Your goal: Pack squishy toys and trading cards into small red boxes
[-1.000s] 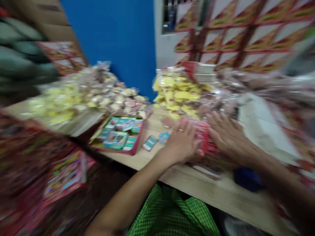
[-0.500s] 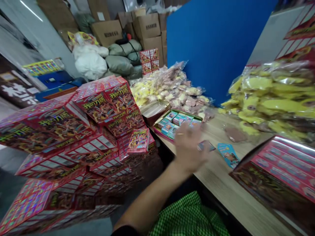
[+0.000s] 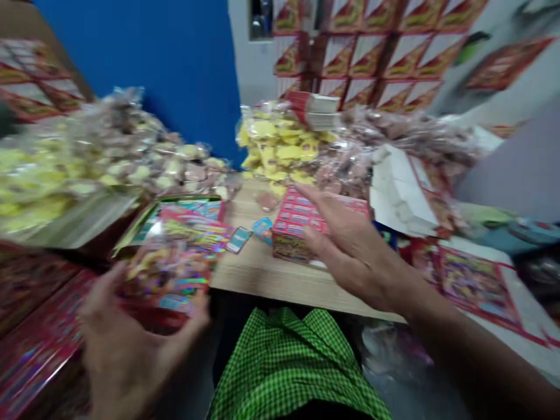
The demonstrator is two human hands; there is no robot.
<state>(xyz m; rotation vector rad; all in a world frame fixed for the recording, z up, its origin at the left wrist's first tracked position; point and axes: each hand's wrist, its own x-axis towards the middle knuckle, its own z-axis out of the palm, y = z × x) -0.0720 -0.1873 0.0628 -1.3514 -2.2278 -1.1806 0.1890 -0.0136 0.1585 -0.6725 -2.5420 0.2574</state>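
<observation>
My left hand (image 3: 126,344) grips a shiny red box with colourful holographic print (image 3: 177,259), lifted in front of the wooden table's near edge (image 3: 280,283). My right hand (image 3: 350,245) hovers with fingers spread over a red box (image 3: 301,224) that lies on the table. A green tin of small teal packets (image 3: 184,207) sits behind the held box, partly hidden by it. Two loose teal cards (image 3: 251,233) lie between the tin and the red box.
Bags of yellow and pink wrapped toys (image 3: 280,143) are heaped at the back of the table, with more on the left (image 3: 65,169). Stacked red boxes (image 3: 30,326) stand at lower left. A white opened carton (image 3: 402,189) and flat red sheets (image 3: 472,280) lie to the right. A blue panel (image 3: 144,64) stands behind.
The view swung left to the stacked red boxes and back to the table. My left hand now holds a red box it did not hold before. My right hand is back in view.
</observation>
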